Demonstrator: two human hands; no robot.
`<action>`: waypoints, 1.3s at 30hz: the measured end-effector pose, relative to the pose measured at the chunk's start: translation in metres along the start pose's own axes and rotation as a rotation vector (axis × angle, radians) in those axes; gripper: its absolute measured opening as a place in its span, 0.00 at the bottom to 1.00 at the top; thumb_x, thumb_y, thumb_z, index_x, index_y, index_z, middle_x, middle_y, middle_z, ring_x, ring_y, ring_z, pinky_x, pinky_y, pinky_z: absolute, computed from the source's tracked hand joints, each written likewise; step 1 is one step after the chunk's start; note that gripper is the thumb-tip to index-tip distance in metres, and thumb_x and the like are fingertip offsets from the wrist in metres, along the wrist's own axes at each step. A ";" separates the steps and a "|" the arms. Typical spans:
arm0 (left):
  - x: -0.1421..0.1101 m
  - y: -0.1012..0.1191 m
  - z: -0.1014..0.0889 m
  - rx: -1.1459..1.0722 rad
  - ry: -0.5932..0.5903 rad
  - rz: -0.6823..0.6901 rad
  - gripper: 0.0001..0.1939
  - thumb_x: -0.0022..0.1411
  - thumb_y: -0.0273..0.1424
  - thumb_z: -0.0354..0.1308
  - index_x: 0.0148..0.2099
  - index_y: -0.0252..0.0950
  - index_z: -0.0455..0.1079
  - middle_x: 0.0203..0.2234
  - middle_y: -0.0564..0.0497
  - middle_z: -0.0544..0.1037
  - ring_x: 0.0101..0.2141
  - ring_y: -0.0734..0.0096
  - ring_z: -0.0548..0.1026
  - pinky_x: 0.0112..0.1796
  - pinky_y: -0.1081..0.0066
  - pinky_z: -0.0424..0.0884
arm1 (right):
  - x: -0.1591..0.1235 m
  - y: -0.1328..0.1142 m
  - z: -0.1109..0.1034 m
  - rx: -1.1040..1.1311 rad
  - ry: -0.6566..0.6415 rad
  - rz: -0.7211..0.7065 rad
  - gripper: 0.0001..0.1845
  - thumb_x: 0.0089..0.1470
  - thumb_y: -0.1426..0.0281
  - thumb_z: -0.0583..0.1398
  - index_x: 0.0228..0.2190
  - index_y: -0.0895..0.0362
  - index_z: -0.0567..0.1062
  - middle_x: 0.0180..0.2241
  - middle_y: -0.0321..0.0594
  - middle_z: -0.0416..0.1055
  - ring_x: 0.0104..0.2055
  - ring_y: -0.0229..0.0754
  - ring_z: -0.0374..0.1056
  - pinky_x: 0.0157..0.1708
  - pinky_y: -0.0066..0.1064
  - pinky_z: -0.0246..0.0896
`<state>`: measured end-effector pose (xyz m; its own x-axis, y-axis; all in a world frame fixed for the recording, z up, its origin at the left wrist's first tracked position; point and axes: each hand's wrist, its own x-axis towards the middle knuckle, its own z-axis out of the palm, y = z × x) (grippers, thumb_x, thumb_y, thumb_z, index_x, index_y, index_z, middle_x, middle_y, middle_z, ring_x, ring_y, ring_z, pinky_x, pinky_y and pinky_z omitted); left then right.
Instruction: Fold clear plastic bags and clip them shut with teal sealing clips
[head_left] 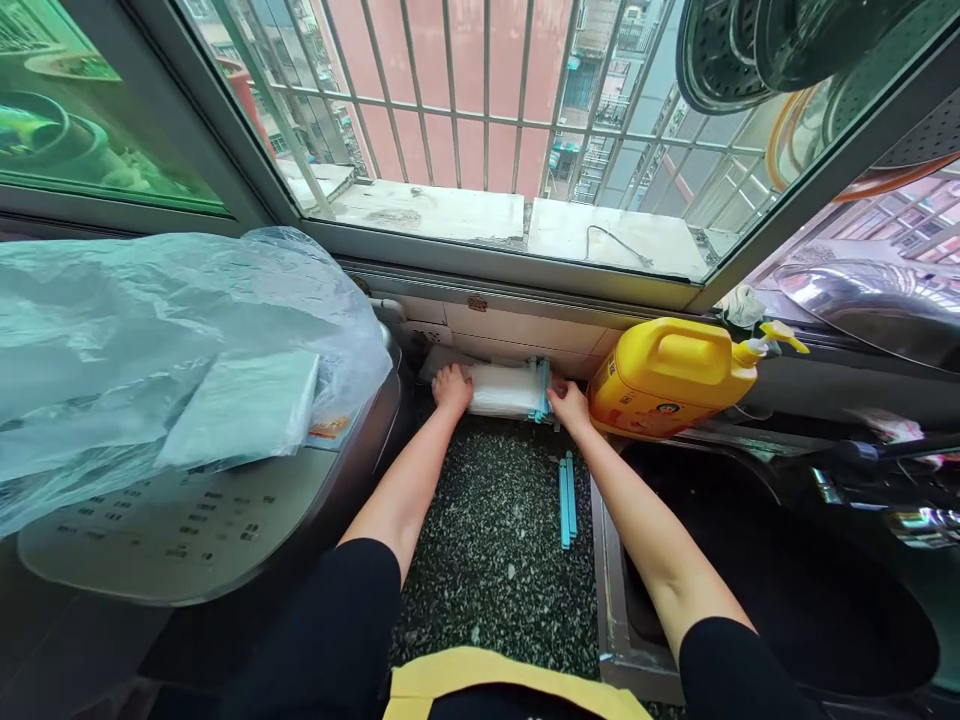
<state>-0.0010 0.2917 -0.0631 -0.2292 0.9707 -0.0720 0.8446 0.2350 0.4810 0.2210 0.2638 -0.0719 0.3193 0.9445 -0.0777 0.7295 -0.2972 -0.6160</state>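
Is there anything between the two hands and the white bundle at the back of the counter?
Nothing visible. The left hand and the right hand already rest on the two ends of the white bundle. The blue sticks lie nearer on the counter, and the yellow jug stands to the right.

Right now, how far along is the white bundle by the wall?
Done: the white bundle lies on the counter against the wall. In hand: left hand and right hand press its two ends. Left: two blue sticks lie loose by the sink, apart from the blue pieces at the bundle's right end.
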 end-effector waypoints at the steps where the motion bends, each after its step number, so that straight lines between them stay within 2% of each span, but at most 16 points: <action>1: -0.005 0.002 -0.005 -0.021 0.030 -0.003 0.21 0.59 0.26 0.52 0.54 0.24 0.64 0.51 0.29 0.69 0.55 0.44 0.65 0.52 0.52 0.61 | -0.003 -0.002 -0.004 -0.001 0.014 -0.016 0.15 0.49 0.66 0.60 0.39 0.60 0.74 0.36 0.49 0.77 0.41 0.48 0.73 0.40 0.34 0.64; 4: -0.029 0.011 -0.023 -0.100 0.106 0.024 0.20 0.61 0.26 0.50 0.55 0.24 0.62 0.51 0.29 0.68 0.54 0.48 0.66 0.52 0.53 0.63 | -0.018 -0.017 -0.017 0.018 0.056 -0.110 0.12 0.50 0.67 0.57 0.36 0.59 0.74 0.34 0.47 0.76 0.38 0.47 0.72 0.38 0.35 0.63; 7: -0.073 0.016 -0.046 -0.192 0.119 0.173 0.14 0.60 0.27 0.55 0.49 0.31 0.68 0.44 0.41 0.74 0.46 0.63 0.73 0.47 0.66 0.69 | -0.039 -0.044 -0.026 0.065 0.099 -0.255 0.11 0.52 0.65 0.54 0.33 0.58 0.73 0.34 0.45 0.75 0.36 0.45 0.70 0.37 0.35 0.62; 9: -0.110 0.013 -0.067 -0.260 0.115 0.319 0.08 0.59 0.28 0.56 0.43 0.36 0.70 0.36 0.49 0.76 0.37 0.72 0.75 0.40 0.73 0.71 | -0.058 -0.065 -0.031 0.129 0.151 -0.430 0.12 0.54 0.63 0.54 0.30 0.57 0.73 0.31 0.43 0.74 0.33 0.43 0.68 0.35 0.33 0.61; 11: -0.146 0.002 -0.095 -0.443 0.208 0.674 0.05 0.60 0.27 0.55 0.38 0.34 0.71 0.30 0.50 0.74 0.32 0.73 0.73 0.35 0.74 0.71 | -0.080 -0.088 -0.034 0.207 0.187 -0.668 0.14 0.55 0.62 0.53 0.27 0.57 0.72 0.27 0.41 0.72 0.28 0.40 0.66 0.31 0.30 0.59; 12: -0.160 -0.006 -0.111 -0.493 0.296 0.803 0.05 0.61 0.28 0.55 0.37 0.35 0.71 0.29 0.50 0.74 0.33 0.73 0.73 0.36 0.73 0.71 | -0.091 -0.100 -0.035 0.237 0.189 -0.788 0.14 0.56 0.61 0.53 0.26 0.56 0.72 0.25 0.39 0.70 0.26 0.38 0.64 0.29 0.29 0.58; 13: -0.173 -0.016 -0.128 -0.506 0.392 0.887 0.05 0.61 0.28 0.55 0.36 0.35 0.71 0.28 0.50 0.74 0.32 0.73 0.72 0.35 0.73 0.71 | -0.104 -0.112 -0.035 0.254 0.173 -0.895 0.14 0.57 0.62 0.53 0.26 0.56 0.72 0.25 0.39 0.70 0.25 0.37 0.63 0.28 0.28 0.57; 15: -0.187 -0.040 -0.163 -0.444 0.552 0.934 0.04 0.61 0.28 0.55 0.36 0.35 0.71 0.27 0.51 0.73 0.31 0.74 0.71 0.33 0.74 0.70 | -0.128 -0.139 -0.034 0.253 0.125 -1.067 0.13 0.58 0.64 0.53 0.28 0.56 0.73 0.26 0.38 0.70 0.24 0.34 0.62 0.26 0.26 0.56; 17: -0.191 -0.067 -0.192 -0.340 0.672 0.839 0.05 0.61 0.28 0.55 0.35 0.36 0.72 0.25 0.52 0.73 0.30 0.74 0.71 0.34 0.73 0.69 | -0.150 -0.168 -0.029 0.208 0.065 -1.186 0.13 0.59 0.66 0.52 0.30 0.56 0.75 0.28 0.38 0.71 0.25 0.33 0.63 0.26 0.25 0.55; 19: -0.190 -0.094 -0.212 -0.267 0.728 0.662 0.07 0.62 0.30 0.54 0.33 0.35 0.72 0.25 0.52 0.73 0.28 0.74 0.71 0.34 0.73 0.69 | -0.170 -0.197 -0.023 0.092 -0.001 -1.238 0.13 0.59 0.67 0.52 0.33 0.55 0.76 0.31 0.39 0.73 0.29 0.34 0.66 0.28 0.25 0.55; 22: -0.187 -0.126 -0.225 -0.227 0.768 0.413 0.08 0.61 0.31 0.53 0.33 0.34 0.72 0.24 0.51 0.72 0.27 0.73 0.70 0.34 0.72 0.68 | -0.191 -0.234 -0.013 -0.154 -0.094 -1.232 0.13 0.60 0.67 0.52 0.38 0.54 0.76 0.37 0.41 0.73 0.36 0.39 0.68 0.31 0.27 0.55; 24: -0.187 -0.137 -0.225 -0.215 0.736 0.295 0.08 0.60 0.31 0.53 0.33 0.34 0.72 0.24 0.51 0.72 0.27 0.73 0.70 0.34 0.72 0.68 | -0.199 -0.252 -0.008 -0.282 -0.123 -1.206 0.13 0.60 0.67 0.53 0.40 0.55 0.76 0.42 0.44 0.72 0.40 0.42 0.68 0.32 0.29 0.55; 28: -0.183 -0.141 -0.223 -0.199 0.612 0.120 0.09 0.58 0.31 0.53 0.33 0.33 0.74 0.24 0.50 0.74 0.28 0.70 0.71 0.34 0.72 0.67 | -0.202 -0.268 0.003 -0.407 -0.115 -1.183 0.15 0.59 0.65 0.53 0.42 0.57 0.75 0.45 0.49 0.70 0.44 0.47 0.66 0.34 0.32 0.55; 32: -0.176 -0.136 -0.223 -0.249 0.510 -0.046 0.12 0.58 0.34 0.52 0.33 0.33 0.74 0.21 0.50 0.73 0.26 0.69 0.70 0.30 0.72 0.64 | -0.196 -0.270 0.013 -0.518 -0.107 -1.226 0.17 0.60 0.71 0.49 0.38 0.61 0.76 0.40 0.52 0.71 0.42 0.49 0.64 0.34 0.35 0.52; 35: -0.174 -0.135 -0.224 -0.278 0.491 -0.085 0.14 0.59 0.36 0.51 0.33 0.34 0.73 0.21 0.50 0.74 0.26 0.68 0.71 0.30 0.72 0.62 | -0.194 -0.270 0.016 -0.518 -0.070 -1.216 0.19 0.61 0.73 0.46 0.38 0.61 0.76 0.39 0.52 0.70 0.41 0.48 0.63 0.35 0.35 0.51; 39: -0.171 -0.134 -0.225 -0.292 0.453 -0.143 0.15 0.59 0.38 0.50 0.34 0.34 0.74 0.23 0.48 0.76 0.27 0.67 0.71 0.29 0.71 0.62 | -0.198 -0.274 0.015 -0.420 -0.028 -1.242 0.17 0.61 0.65 0.50 0.43 0.60 0.74 0.44 0.51 0.69 0.45 0.50 0.61 0.39 0.36 0.51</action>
<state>-0.1839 0.0834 0.0808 -0.5714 0.7965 0.1976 0.6352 0.2768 0.7210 -0.0514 0.1607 0.1003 -0.7070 0.6192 0.3417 0.6591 0.7520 0.0011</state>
